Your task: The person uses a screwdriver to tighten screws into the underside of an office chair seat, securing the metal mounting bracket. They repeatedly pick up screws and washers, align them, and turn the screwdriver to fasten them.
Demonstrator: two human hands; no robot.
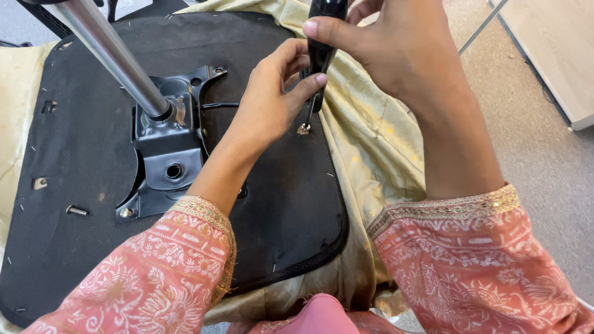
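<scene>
1. Screwdriver (320, 55): black handle, thin metal shaft, held nearly upright over the right-hand part of the seat base (80, 124). Its tip meets a small metal screw (304, 128) set in the seat base near that edge.

2. Right hand (383, 49): fingers clenched around the screwdriver handle from above, thumb pressed across its front. The handle top runs out of view.

3. Left hand (272, 102): thumb and fingertips pinched on the lower handle and shaft, just above the screw. The remaining fingers are curled in behind; the heel of the hand hovers over the seat base.

4. Both forearms carry pink patterned sleeves (167, 278) with gold-trimmed cuffs.

5. Seat base: black fabric-covered chair underside, lying face up, staples visible along its border.

6. Bracket (164, 148): black metal plate bolted at the middle of the seat base, left of the screw. A chrome column (111, 52) rises from it toward the upper left.

7. Lever (219, 106): thin black rod running from the bracket toward the left hand.

8. Loose bolt (77, 211): lying on the seat base, left of the bracket. Small metal inserts sit in the seat base further left.

9. Cloth (371, 142): pale yellow, spread beneath the seat base and bunched along its right edge.

10. Floor (544, 154): grey carpet, right of the cloth.
</scene>
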